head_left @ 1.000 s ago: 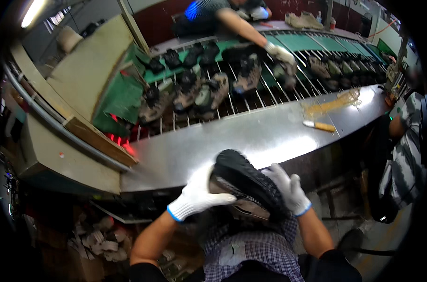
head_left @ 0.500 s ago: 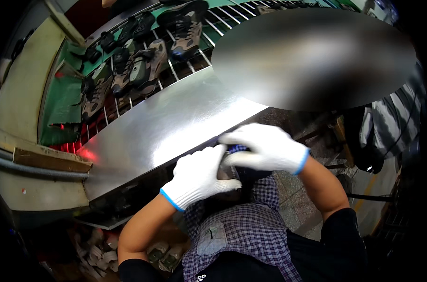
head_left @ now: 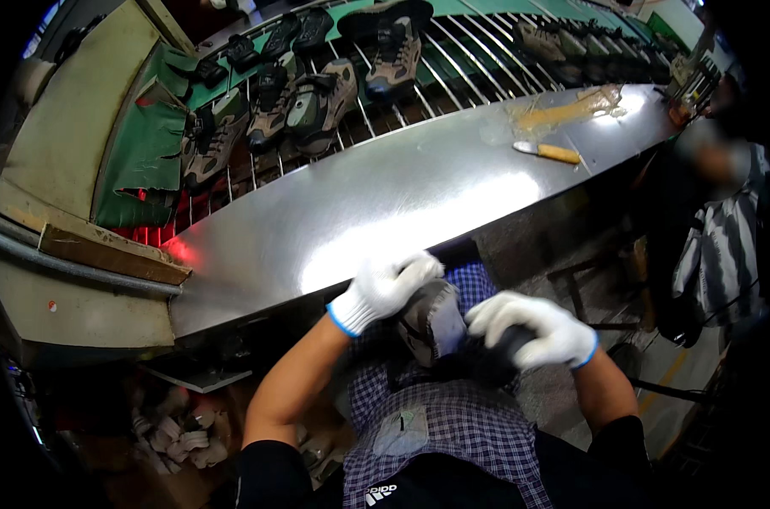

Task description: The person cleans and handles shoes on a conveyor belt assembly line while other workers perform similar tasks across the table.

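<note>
A dark grey-brown shoe [head_left: 423, 327] with a pale underside lies over my lap, just below the bench edge. White knitted gloves with blue cuffs cover both hands. My left hand [head_left: 389, 290] is closed over one end of the shoe, with the fingers pressed against its upper. At the other end my right hand [head_left: 536, 327] has its fingers curled round a black part [head_left: 510, 343]. The picture is blurred there, so I cannot tell whether this part belongs to the shoe.
Beyond the metal bench [head_left: 266, 263], several shoes [head_left: 325, 102] stand on a wire rack [head_left: 453, 64]. A yellow-handled knife [head_left: 550, 153] lies near dried glue [head_left: 563, 110]. A wooden block [head_left: 109, 254] edges the bench. Another person [head_left: 716, 246] is at the right.
The view has shifted, bringing the knife and glue into sight. My right hand has moved down and right, away from my left, onto the black part. The shoe's pale underside now shows.
</note>
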A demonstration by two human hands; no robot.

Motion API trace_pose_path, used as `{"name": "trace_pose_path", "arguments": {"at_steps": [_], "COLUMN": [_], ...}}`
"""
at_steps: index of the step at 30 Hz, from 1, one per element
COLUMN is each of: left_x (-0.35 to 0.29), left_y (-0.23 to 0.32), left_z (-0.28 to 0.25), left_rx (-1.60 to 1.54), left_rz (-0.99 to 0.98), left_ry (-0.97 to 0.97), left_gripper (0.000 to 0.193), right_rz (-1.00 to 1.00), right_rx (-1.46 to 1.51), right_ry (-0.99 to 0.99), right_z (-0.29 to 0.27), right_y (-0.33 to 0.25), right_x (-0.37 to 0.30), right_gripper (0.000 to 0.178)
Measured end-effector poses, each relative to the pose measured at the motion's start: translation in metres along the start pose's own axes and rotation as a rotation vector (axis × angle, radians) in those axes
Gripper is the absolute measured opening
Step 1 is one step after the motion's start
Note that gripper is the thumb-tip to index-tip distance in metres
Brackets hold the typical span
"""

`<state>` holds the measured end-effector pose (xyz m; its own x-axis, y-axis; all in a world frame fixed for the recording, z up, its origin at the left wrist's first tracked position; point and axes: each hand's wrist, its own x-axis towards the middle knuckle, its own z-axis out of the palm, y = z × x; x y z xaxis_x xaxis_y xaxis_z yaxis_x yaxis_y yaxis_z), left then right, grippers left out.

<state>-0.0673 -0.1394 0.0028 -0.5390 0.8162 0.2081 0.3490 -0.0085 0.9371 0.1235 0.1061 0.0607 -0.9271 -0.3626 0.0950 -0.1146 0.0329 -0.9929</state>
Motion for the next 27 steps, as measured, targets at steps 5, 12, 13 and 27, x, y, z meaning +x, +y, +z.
{"name": "trace_pose_path", "arguments": {"at_steps": [5, 12, 13, 27], "left_x": [0.012, -0.091, -0.090, -0.098], "left_y": [0.013, 0.049, 0.049, 0.028], "left_z": [0.051, 0.092, 0.091, 0.077], "left_rx": [0.231, 0.011, 0.015, -0.044], "left_rz": [0.194, 0.033, 0.046, 0.080], "left_ry": [0.419, 0.295, 0.327, 0.540], "left_gripper": [0.034, 0.065, 0.064, 0.070], "right_rz": [0.288, 0.047, 0.024, 0.030], "right_rx": [-0.272, -0.317, -0.299, -0.299], "right_ry": [0.193, 0.275, 0.279, 0.267], "right_z": [0.036, 0.036, 0.039, 0.049], "right_y": [-0.004, 0.028, 0.027, 0.024], "right_x": [0.001, -0.015, -0.014, 0.029], "right_gripper": [0.090, 0.086, 0.086, 0.094]}}
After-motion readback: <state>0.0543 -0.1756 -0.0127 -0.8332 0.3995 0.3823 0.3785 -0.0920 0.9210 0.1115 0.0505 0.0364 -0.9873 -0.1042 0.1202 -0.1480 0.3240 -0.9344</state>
